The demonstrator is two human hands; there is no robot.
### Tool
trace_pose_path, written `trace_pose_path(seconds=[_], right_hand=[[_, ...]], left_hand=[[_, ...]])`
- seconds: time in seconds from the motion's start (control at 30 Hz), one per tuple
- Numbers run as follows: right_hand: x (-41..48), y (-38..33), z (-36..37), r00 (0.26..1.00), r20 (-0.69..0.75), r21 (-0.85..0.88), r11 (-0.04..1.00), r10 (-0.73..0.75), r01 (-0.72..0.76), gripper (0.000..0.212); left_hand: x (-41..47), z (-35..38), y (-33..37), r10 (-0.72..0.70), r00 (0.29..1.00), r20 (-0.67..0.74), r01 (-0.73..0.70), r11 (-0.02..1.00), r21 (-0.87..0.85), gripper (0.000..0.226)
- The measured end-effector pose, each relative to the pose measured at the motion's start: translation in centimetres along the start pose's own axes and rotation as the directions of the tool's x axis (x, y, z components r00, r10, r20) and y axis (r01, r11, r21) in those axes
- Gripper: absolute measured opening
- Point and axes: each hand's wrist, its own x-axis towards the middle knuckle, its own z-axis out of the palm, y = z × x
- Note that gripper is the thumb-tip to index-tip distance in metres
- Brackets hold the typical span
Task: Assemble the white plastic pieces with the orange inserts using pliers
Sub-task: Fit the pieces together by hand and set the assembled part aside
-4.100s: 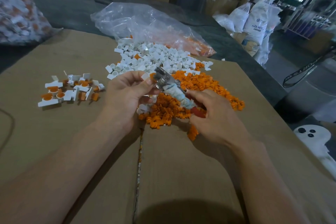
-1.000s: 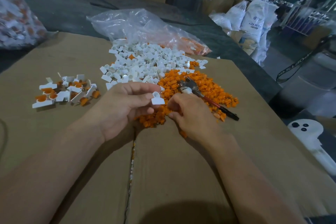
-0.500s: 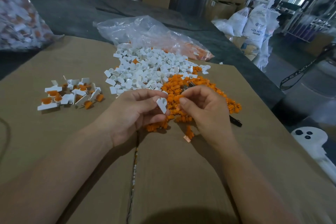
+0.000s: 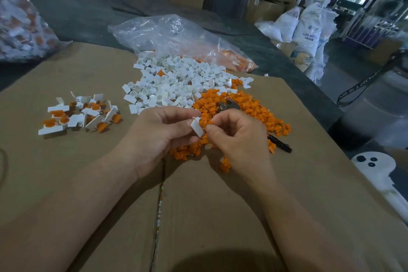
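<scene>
My left hand pinches a white plastic piece between thumb and fingers. Against that piece my right hand pinches an orange insert. Both hands hover over the pile of orange inserts. The pliers lie on that pile behind my right hand, their dark handle end sticking out to the right. A pile of white pieces sits further back. Several assembled white-and-orange pieces lie in a group to the left.
Everything rests on a flat cardboard sheet with a seam down its middle. A clear plastic bag lies behind the piles, another filled bag at far left. The cardboard's right edge drops to the floor, where a white object sits.
The pliers were put down on the orange pile. My right hand picked an orange insert and has brought it up against the white piece in my left hand.
</scene>
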Motion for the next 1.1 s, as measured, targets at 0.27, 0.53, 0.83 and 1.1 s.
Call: trace_pose_path(seconds=[0.27,0.53,0.83,1.1], right_hand=[[-0.4,-0.2,0.0,0.996,0.032,-0.182,0.979,-0.086,0.091,0.015],[-0.5,-0.5,0.1,0.997,0.057,-0.024,0.998,0.058,-0.057,0.011],[-0.1,0.0,-0.5,0.99,0.136,0.243,0.968,0.034,-0.067,0.023],[-0.2,0.5,-0.2,0.978,0.201,0.368,0.921,0.053,-0.125,0.029]], left_hand=[[-0.5,0.2,-0.1,0.096,0.995,-0.016,-0.092,0.982,0.167,0.016],[-0.5,0.0,-0.2,0.098,0.995,-0.027,-0.091,0.977,0.194,0.014],[-0.2,-0.3,0.1,-0.013,1.0,0.009,0.013,0.999,0.043,0.008],[-0.1,-0.6,0.0,-0.025,1.0,-0.005,0.025,1.0,0.008,0.009]])
